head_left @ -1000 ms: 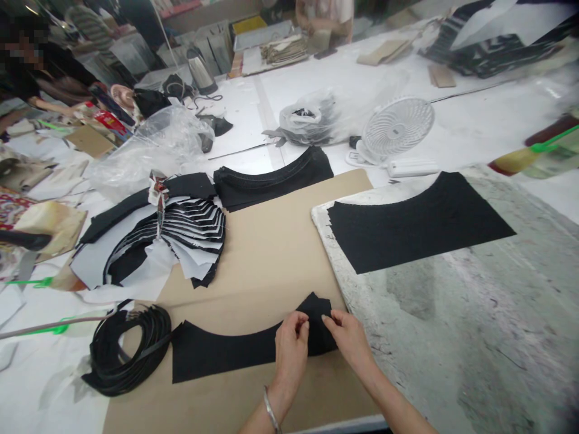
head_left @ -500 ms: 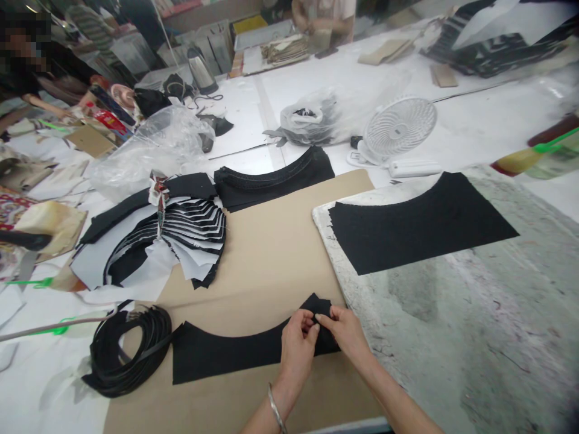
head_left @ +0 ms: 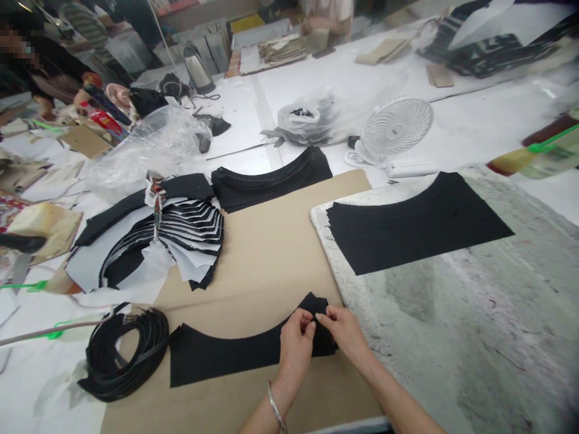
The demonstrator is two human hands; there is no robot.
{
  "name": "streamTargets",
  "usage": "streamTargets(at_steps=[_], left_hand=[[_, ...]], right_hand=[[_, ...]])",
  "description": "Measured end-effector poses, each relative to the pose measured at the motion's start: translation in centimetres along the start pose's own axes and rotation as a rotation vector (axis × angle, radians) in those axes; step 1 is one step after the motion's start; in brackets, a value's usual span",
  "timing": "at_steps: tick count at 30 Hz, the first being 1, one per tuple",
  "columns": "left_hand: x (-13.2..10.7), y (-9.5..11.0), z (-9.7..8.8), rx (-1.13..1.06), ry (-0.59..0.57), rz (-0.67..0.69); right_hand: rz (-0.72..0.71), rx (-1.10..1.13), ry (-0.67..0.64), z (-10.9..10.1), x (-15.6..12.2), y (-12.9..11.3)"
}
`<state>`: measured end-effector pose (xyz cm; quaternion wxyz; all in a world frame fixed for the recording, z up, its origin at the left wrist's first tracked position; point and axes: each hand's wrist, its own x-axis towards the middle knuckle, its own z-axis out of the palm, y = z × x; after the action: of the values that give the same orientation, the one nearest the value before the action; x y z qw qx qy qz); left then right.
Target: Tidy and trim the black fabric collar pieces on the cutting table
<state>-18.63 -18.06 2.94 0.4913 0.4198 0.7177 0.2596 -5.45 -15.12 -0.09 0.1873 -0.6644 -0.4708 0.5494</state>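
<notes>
- Red bottle (head_left: 102, 119): beyond the brown sheet (head_left: 271, 253), far left; label unreadable.
- Coil (head_left: 154, 343): over the sheet's left edge, crowding the cloth (head_left: 226, 355).
- Bundle (head_left: 190, 223): sheet's far left, tied.
- Cloth: flat across the sheet's near part.
- Stack (head_left: 271, 184): sheet's far edge.
- Left hand (head_left: 296, 346), right hand (head_left: 346, 331): over the sheet's near right; 2 thumbs near forefingers at the cloth's right end; cannot tell if pinching it.
- Fan (head_left: 398, 129): beyond the sheet's far right; 1 hub mark, too small to read.
- Slab (head_left: 429, 337): sheet's right side, bearing 1 black panel (head_left: 416, 226).

Left hand (head_left: 296, 345) and right hand (head_left: 347, 334) pinch black fabric (head_left: 226, 357) (curve-edged).
</notes>
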Motion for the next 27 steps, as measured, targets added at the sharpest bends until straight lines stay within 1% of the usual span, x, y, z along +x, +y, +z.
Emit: streamTargets(at_steps=[8,12,17,19,21,23,25,26,27], left_hand=[[0.3,-0.4,0.3,-0.073,-0.009,-0.008],[0.8,-0.9,0.2,-0.130,-0.015,-0.027],[1.9,-1.7,-0.2,-0.231,-0.005,-0.085],[2.2,-2.0,-0.5,-0.267,0.000,-0.117],[2.4,-2.3,-0.9,-0.303,0.002,-0.148],[2.4,-2.5,-1.2,-0.339,0.007,-0.169],[2.3,-2.6,-1.4,-0.368,0.013,-0.176],[2.2,-2.7,-1.5,-0.379,0.013,-0.177],[2.1,-2.7,-1.5,-0.388,0.011,-0.179]], right_hand=[[0.033,-0.032,0.009,0.9,0.3,0.2],[0.033,-0.021,-0.029,1.1,0.2,0.0],[-0.032,-0.013,-0.108,0.2,-0.1,0.1],[-0.045,-0.054,-0.092,-0.5,-0.3,0.3],[-0.061,-0.119,-0.036,-1.1,-0.6,0.4],[-0.148,-0.242,0.090,-1.3,-1.2,0.0],[-0.320,-0.396,0.218,-1.3,-2.0,-0.7],[-0.423,-0.470,0.251,-1.1,-2.4,-1.1],[-0.524,-0.531,0.251,-1.0,-2.7,-1.5]])
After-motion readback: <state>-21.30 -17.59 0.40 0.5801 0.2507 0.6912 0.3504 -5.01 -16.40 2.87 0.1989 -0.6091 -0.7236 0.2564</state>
